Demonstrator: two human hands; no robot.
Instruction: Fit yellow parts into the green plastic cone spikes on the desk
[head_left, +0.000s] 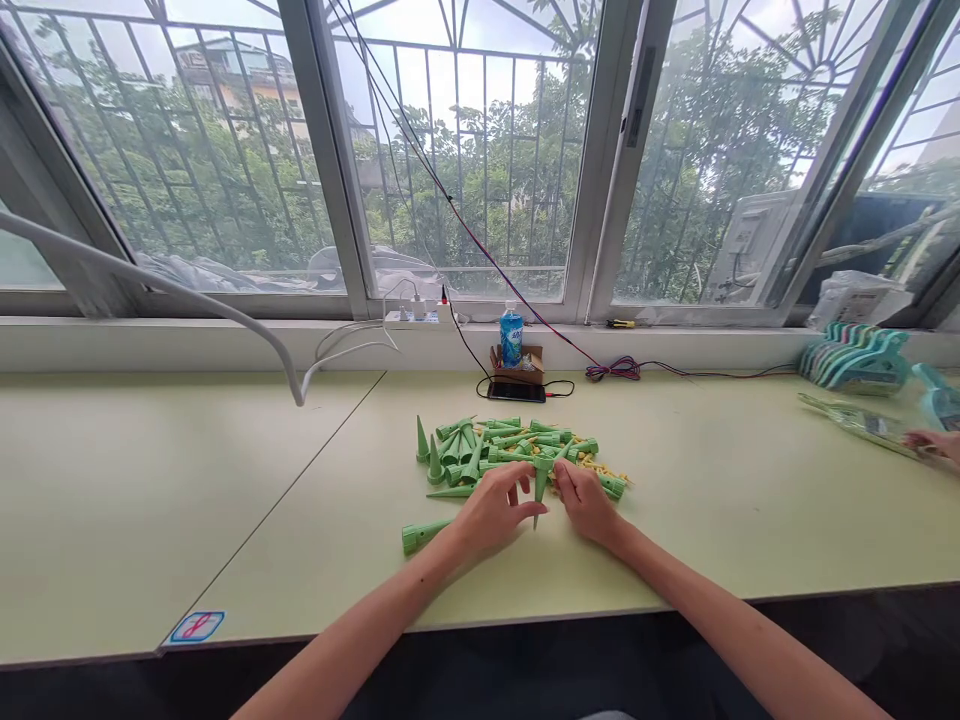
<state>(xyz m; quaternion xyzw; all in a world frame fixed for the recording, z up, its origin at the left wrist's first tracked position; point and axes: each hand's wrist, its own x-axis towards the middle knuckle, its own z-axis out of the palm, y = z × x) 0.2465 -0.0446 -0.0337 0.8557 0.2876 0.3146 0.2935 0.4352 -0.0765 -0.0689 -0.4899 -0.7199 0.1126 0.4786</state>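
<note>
A green plastic watering spike (pixel 541 480) is held point down in front of me, its wide cap end upward. My left hand (pixel 491 510) grips it from the left, with the fingertips at the cap and the thumb lower, near the tip. Beside the cap, my right hand (pixel 589 503) is closed in a pinch; whatever is between those fingers is too small or hidden to make out. Just beyond both hands lies a heap of green spikes (pixel 469 450), mixed with small yellow pieces (pixel 611 474). Another green spike (pixel 424 535) lies by my left wrist.
Behind the heap lie a phone (pixel 517 392) with a cable and a small cardboard box (pixel 534 372) by a blue bottle (pixel 511 338). A white cable (pixel 247 325) arches at left. At right, another person's hand (pixel 934 443) touches a flat green package (pixel 855 420) near hangers (pixel 855 360).
</note>
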